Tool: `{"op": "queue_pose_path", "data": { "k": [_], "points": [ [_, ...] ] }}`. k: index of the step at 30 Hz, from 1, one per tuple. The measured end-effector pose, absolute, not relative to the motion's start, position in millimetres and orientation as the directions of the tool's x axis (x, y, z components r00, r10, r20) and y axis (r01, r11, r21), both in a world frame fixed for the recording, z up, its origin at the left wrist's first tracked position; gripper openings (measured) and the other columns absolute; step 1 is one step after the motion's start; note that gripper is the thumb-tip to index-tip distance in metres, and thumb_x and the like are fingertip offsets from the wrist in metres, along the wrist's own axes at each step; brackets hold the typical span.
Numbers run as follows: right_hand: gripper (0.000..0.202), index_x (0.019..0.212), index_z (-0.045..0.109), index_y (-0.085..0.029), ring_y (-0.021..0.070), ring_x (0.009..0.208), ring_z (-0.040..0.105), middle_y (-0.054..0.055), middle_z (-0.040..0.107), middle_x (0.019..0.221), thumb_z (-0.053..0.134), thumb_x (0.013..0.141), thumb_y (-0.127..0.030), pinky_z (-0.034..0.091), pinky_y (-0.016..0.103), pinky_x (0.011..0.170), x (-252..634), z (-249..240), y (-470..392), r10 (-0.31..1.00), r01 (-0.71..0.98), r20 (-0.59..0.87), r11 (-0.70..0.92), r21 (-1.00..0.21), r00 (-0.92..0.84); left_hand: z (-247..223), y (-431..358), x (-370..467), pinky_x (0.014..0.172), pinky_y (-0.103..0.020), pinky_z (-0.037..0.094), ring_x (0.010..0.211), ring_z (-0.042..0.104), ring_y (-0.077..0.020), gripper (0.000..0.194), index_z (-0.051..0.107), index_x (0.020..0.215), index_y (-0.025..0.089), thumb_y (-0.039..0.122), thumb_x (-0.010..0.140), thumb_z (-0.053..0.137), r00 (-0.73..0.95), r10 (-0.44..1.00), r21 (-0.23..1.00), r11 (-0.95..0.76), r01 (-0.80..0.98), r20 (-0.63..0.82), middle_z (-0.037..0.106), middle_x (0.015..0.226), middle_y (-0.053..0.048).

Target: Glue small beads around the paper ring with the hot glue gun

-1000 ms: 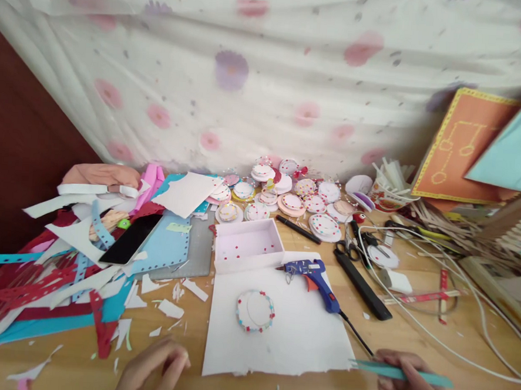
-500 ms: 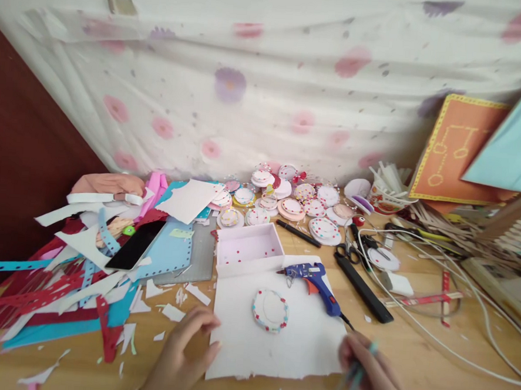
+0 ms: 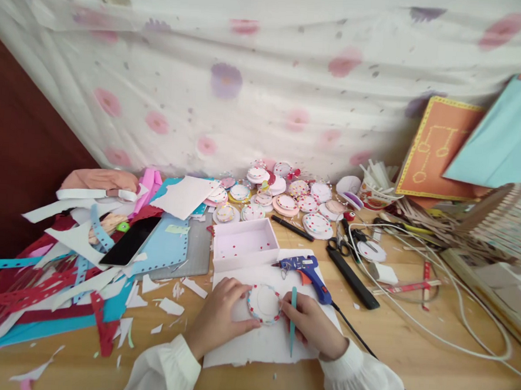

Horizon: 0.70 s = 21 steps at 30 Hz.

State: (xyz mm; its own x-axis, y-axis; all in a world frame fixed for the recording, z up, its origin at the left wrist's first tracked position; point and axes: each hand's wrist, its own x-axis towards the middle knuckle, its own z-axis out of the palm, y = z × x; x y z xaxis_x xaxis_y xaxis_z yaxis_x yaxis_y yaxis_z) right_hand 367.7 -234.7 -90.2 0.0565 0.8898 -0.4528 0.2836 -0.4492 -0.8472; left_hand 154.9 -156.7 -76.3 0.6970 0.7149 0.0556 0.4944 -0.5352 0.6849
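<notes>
A round white disc (image 3: 265,304) with a rim of red, blue and white beads lies on a white paper sheet (image 3: 242,350). My left hand (image 3: 220,313) reaches around its left side, thumb at the lower edge and fingertips at the upper left edge. Held in my right hand (image 3: 312,323) are teal tweezers (image 3: 292,323), pointing down toward me. The fingertips of that hand touch the disc's right edge. Behind the disc, a blue glue gun (image 3: 308,274) rests on the sheet, next to an open pale pink box (image 3: 246,241) with a few small red beads inside.
Several decorated discs (image 3: 286,202) are heaped at the back. Paper scraps (image 3: 83,266) and a phone (image 3: 132,240) cover the left. To the right lie scissors (image 3: 339,245), a black bar-shaped tool (image 3: 355,277) and a loose white cable (image 3: 432,341).
Both hands have come in from the sides to the beaded disc and now touch it. The tweezers have moved left with my right hand. The camera view has shifted slightly.
</notes>
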Motion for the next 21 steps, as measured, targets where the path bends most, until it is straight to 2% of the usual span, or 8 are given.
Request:
{"op": "queue_pose_path", "data": {
  "k": [3,12,18,21],
  "points": [
    [0.026,0.069,0.042,-0.022,0.0061,0.029,0.033,-0.011,0.034,0.040,0.045,0.089,-0.038,0.021,0.016,0.028,365,-90,-235,0.885,0.304,-0.465,-0.449,-0.840,0.023,-77,-158,153,0.086,-0.041,0.048,0.100,0.056,-0.0257,0.048,0.060,0.108,0.019,0.044,0.070,0.076,0.705,0.707,0.688,-0.542,0.483,0.063,0.059,0.103,-0.008],
    [0.027,0.065,0.041,-0.022,0.0072,0.027,0.036,-0.010,0.036,0.037,0.046,0.089,-0.033,0.023,0.016,0.026,352,-90,-231,0.879,0.356,-0.476,-0.448,-0.820,0.010,-85,-161,142,0.088,-0.038,0.049,0.099,0.057,-0.0240,0.047,0.062,0.104,0.020,0.045,0.068,0.078,0.662,0.746,0.731,-0.491,0.475,0.070,0.059,0.101,-0.007],
    [0.031,0.065,0.041,-0.022,0.0075,0.027,0.038,-0.010,0.035,0.037,0.047,0.088,-0.041,0.022,0.016,0.026,347,-89,-230,0.892,0.356,-0.451,-0.432,-0.828,0.033,-89,-166,145,0.085,-0.038,0.051,0.096,0.058,-0.0242,0.044,0.063,0.102,0.022,0.048,0.069,0.076,0.634,0.768,0.744,-0.476,0.468,0.093,0.060,0.099,-0.006],
    [0.035,0.065,0.041,-0.022,0.0067,0.028,0.037,-0.010,0.035,0.041,0.047,0.087,-0.049,0.021,0.016,0.027,346,-91,-232,0.895,0.295,-0.445,-0.432,-0.852,0.027,-77,-169,137,0.090,-0.039,0.050,0.102,0.058,-0.0255,0.046,0.061,0.109,0.023,0.048,0.072,0.074,0.646,0.756,0.722,-0.507,0.471,0.109,0.061,0.106,-0.008]
  ]
}}
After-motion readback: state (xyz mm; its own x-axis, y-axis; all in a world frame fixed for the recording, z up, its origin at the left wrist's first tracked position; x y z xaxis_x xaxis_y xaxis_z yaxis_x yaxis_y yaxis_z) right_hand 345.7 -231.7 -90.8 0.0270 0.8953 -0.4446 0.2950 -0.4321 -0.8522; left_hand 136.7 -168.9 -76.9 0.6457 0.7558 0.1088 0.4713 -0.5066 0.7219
